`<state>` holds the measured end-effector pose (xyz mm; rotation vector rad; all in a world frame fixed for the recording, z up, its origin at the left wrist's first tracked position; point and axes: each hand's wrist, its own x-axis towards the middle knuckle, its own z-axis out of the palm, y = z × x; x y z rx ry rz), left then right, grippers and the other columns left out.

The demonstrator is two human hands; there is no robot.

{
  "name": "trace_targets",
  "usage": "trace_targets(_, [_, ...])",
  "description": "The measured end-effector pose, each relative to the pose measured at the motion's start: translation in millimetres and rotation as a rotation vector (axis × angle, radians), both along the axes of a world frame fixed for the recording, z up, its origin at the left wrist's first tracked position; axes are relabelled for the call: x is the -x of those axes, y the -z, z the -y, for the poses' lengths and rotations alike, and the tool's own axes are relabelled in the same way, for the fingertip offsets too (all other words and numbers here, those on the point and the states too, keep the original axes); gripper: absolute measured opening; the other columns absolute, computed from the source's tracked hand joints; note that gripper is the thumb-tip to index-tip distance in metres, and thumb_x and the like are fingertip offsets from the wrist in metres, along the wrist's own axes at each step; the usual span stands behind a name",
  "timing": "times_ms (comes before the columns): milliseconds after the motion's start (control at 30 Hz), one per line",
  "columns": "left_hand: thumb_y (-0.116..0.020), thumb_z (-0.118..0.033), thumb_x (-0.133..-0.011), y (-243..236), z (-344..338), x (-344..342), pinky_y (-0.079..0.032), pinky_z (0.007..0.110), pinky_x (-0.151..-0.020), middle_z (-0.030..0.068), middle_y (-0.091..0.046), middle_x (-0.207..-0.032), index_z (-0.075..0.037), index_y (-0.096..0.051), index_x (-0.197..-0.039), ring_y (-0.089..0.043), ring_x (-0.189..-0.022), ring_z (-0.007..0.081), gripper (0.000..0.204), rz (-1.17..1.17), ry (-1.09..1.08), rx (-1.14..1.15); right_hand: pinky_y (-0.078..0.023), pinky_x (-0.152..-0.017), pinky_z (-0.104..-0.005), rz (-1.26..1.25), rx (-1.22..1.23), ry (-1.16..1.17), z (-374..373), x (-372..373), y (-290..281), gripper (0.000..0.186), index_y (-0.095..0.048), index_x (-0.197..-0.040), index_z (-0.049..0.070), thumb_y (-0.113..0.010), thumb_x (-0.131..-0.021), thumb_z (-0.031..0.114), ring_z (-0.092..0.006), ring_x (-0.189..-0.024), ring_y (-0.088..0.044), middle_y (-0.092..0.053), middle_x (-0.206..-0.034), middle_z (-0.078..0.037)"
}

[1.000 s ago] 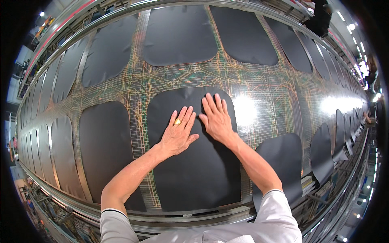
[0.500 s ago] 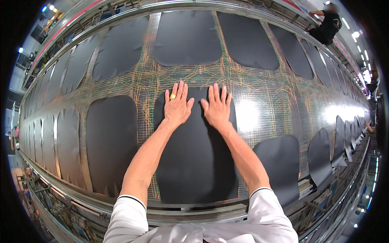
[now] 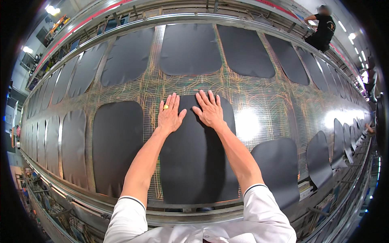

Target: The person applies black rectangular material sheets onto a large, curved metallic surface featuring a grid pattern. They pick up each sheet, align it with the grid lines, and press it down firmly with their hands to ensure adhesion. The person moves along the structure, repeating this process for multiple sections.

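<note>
In front of me a black sheet with rounded far corners [image 3: 190,170] lies flat on a long, shiny table [image 3: 267,105] covered in fine coloured lines. My left hand [image 3: 169,117] rests palm down near the sheet's far left corner, fingers stretched out, a yellow ring on one finger. Flat on the far part of the same sheet is my right hand [image 3: 210,109], its fingers spread. Both hands hold nothing. A second black sheet [image 3: 117,146] lies to the left, and another black sheet [image 3: 277,166] to the right hangs over the near edge.
Across the table runs a far row of similar black sheets [image 3: 190,48]. Metal rails [image 3: 190,16] border the far side. More sheets [image 3: 320,158] droop over the near edge at the right. A person in black [image 3: 322,30] stands beyond the table at the far right.
Both hands have shifted slightly, my right hand moving left and closer to my left hand. They stay flat on the sheet. The whole view has tilted a little.
</note>
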<state>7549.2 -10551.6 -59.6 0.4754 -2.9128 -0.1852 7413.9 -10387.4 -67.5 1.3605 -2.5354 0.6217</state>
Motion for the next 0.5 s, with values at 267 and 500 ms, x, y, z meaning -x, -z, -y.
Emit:
trace_targets(267, [-0.045,-0.035,-0.100,6,-45,-34,-0.017,0.058,-0.118,0.0170,-0.025,-0.160,-0.001,-0.031,-0.151,-0.021,-0.148,0.0385,0.063,-0.034,0.001,0.039,-0.023,-0.113,-0.0623,-0.011,0.004,0.125,-21,-83,4,0.057,-0.048,-0.143,0.008,-0.053,-0.096,0.041,-0.0411,-0.143,-0.030,-0.038,-0.154,-0.012])
trace_targets(500, [-0.054,-0.036,-0.095,-33,-139,-188,-0.015,0.061,-0.117,0.0184,-0.025,-0.160,-0.005,-0.036,-0.151,-0.020,-0.147,0.0427,0.066,0.142,0.283,-0.116,-0.020,-0.117,-0.0588,0.179,-0.155,-0.154,-139,-209,-36,0.058,-0.044,-0.147,0.014,-0.055,-0.096,0.038,-0.0362,-0.147,-0.023,-0.033,-0.158,-0.006])
